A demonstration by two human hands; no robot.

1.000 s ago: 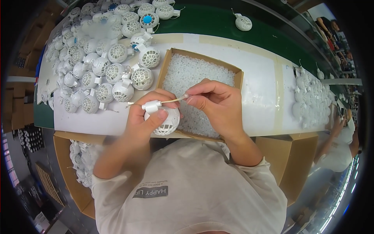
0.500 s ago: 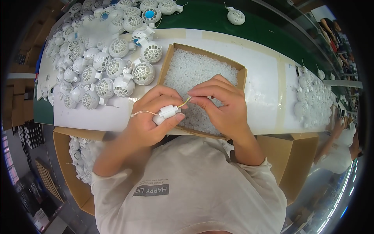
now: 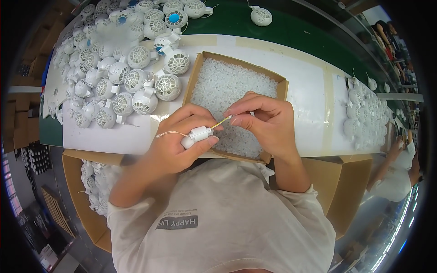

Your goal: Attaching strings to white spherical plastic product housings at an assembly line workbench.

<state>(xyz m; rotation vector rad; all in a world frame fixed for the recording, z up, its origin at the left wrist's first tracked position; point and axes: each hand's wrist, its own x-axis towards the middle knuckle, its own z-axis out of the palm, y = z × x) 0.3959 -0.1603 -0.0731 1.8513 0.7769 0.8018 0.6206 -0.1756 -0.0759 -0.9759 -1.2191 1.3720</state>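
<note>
My left hand (image 3: 170, 143) is closed round a small white plastic unit; its blocky housing (image 3: 200, 133) shows between thumb and fingers, and the rest is covered. A thin pale string (image 3: 170, 132) loops out of it beside the knuckles. From the other end a short yellow wire (image 3: 219, 124) runs up to my right hand (image 3: 271, 123), whose thumb and forefinger pinch its tip. Something small and pale sits at that tip, too small to make out. Both hands are over the near part of a shallow cardboard box (image 3: 196, 73) filled with small clear ring-like pieces (image 3: 232, 75).
Many white round caged units (image 3: 122, 103) are heaped on the left of the white table (image 3: 307, 100). More lie at the right (image 3: 359, 113). One white unit (image 3: 261, 17) lies on the green belt (image 3: 296, 32). Open cartons (image 3: 82, 200) stand below the table edge.
My right hand has moved slightly right and down, and the yellow wire now looks straighter. The left hand shifted slightly. On the green belt, the lone white unit has moved left.
</note>
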